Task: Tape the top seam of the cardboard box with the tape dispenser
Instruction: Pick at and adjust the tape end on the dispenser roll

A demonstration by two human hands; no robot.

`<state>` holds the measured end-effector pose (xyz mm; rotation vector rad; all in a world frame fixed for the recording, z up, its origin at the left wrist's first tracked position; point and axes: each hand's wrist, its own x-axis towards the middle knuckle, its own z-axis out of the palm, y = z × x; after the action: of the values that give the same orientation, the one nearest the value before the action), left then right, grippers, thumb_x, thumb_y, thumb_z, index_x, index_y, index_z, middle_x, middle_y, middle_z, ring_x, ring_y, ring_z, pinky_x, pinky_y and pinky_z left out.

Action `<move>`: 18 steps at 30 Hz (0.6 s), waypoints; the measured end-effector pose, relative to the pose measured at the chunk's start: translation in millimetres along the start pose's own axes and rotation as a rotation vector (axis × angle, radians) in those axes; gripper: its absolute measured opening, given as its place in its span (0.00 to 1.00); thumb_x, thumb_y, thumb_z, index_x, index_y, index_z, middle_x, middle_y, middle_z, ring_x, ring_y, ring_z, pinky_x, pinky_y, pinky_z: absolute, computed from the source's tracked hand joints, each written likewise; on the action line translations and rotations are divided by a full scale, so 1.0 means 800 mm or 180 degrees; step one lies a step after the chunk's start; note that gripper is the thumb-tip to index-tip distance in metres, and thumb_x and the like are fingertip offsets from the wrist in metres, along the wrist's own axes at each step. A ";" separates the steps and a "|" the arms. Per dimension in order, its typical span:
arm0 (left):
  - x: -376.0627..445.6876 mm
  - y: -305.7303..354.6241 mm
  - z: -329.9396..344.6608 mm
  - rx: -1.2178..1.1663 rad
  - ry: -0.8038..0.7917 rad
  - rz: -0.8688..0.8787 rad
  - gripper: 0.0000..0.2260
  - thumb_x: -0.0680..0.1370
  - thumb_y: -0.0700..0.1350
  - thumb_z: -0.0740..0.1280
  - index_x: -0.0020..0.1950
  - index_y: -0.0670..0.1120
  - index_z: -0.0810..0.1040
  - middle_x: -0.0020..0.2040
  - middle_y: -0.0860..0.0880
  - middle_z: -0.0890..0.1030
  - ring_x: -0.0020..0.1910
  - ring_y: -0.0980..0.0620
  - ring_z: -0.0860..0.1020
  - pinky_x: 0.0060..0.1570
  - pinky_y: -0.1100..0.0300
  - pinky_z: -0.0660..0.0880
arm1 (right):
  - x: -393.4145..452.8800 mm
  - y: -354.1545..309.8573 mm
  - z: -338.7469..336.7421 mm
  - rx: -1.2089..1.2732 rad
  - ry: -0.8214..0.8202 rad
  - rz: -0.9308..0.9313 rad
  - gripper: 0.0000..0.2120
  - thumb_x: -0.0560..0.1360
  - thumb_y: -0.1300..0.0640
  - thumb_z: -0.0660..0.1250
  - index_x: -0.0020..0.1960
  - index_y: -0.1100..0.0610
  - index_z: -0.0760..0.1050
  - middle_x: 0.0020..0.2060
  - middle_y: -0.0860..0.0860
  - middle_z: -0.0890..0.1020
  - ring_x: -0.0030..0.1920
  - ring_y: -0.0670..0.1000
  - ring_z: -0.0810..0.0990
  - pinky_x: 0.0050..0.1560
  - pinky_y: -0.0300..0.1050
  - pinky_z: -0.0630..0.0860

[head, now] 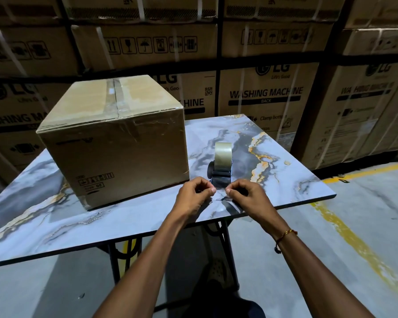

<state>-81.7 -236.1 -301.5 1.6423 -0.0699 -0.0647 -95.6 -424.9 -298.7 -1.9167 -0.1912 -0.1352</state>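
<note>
From the head view, I see both hands pinched on the clear free end of tape just in front of the black tape dispenser with its clear roll (pixel 221 165), which stands on the marble-patterned tabletop (pixel 274 143). My left hand (pixel 194 195) and right hand (pixel 245 196) are each closed thumb to forefinger on that tape end. The brown cardboard box (pixel 114 138) sits to the left and farther back, beside the dispenser; its top seam (pixel 115 97) runs away from me, and appears already taped. My left hand is nearer to it.
</note>
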 end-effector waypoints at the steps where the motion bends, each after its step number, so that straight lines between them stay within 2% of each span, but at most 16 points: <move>1: 0.000 0.001 0.002 -0.0044 0.0025 -0.0044 0.06 0.73 0.43 0.74 0.38 0.50 0.81 0.35 0.48 0.80 0.37 0.48 0.77 0.42 0.53 0.76 | 0.001 0.000 0.000 0.0018 -0.0001 0.0039 0.04 0.78 0.57 0.71 0.46 0.57 0.83 0.39 0.49 0.84 0.39 0.41 0.81 0.44 0.36 0.77; 4: -0.001 0.005 0.007 -0.0278 0.0114 -0.0193 0.05 0.75 0.39 0.73 0.40 0.44 0.79 0.33 0.47 0.77 0.32 0.50 0.74 0.36 0.56 0.74 | 0.002 0.000 -0.002 0.0104 -0.0004 0.0165 0.06 0.78 0.54 0.71 0.46 0.56 0.83 0.38 0.49 0.84 0.40 0.43 0.81 0.47 0.43 0.78; 8: -0.003 0.014 0.009 -0.0351 0.0217 -0.0334 0.06 0.75 0.38 0.73 0.40 0.40 0.78 0.33 0.43 0.74 0.31 0.49 0.71 0.34 0.58 0.73 | 0.004 -0.002 -0.004 0.0275 -0.0023 0.0312 0.07 0.77 0.53 0.72 0.44 0.56 0.84 0.39 0.56 0.85 0.40 0.48 0.81 0.48 0.48 0.78; 11: -0.005 0.021 0.009 -0.0316 0.0259 -0.0442 0.06 0.74 0.37 0.72 0.40 0.38 0.77 0.35 0.40 0.72 0.28 0.50 0.67 0.28 0.61 0.69 | 0.006 -0.005 -0.004 0.0361 -0.0047 0.0425 0.07 0.77 0.54 0.73 0.43 0.58 0.84 0.38 0.56 0.84 0.40 0.49 0.80 0.47 0.48 0.77; 14: -0.005 0.029 0.009 -0.0231 0.0254 -0.0493 0.07 0.74 0.38 0.73 0.40 0.38 0.77 0.34 0.41 0.73 0.24 0.53 0.68 0.24 0.66 0.69 | 0.008 -0.009 -0.004 0.0389 -0.0030 0.0538 0.08 0.76 0.55 0.73 0.43 0.59 0.84 0.39 0.60 0.85 0.40 0.48 0.81 0.45 0.45 0.78; 18: -0.006 0.029 0.008 -0.0342 0.0192 -0.0502 0.09 0.75 0.39 0.74 0.39 0.38 0.77 0.38 0.39 0.73 0.26 0.52 0.66 0.27 0.62 0.68 | 0.008 -0.012 -0.004 0.0446 -0.0056 0.0607 0.09 0.76 0.55 0.73 0.42 0.61 0.84 0.35 0.53 0.82 0.35 0.46 0.78 0.36 0.35 0.73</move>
<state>-87.3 -244.0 -278.8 1.5389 0.1078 -0.1370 -91.3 -424.1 -287.7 -1.7863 -0.0281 0.0224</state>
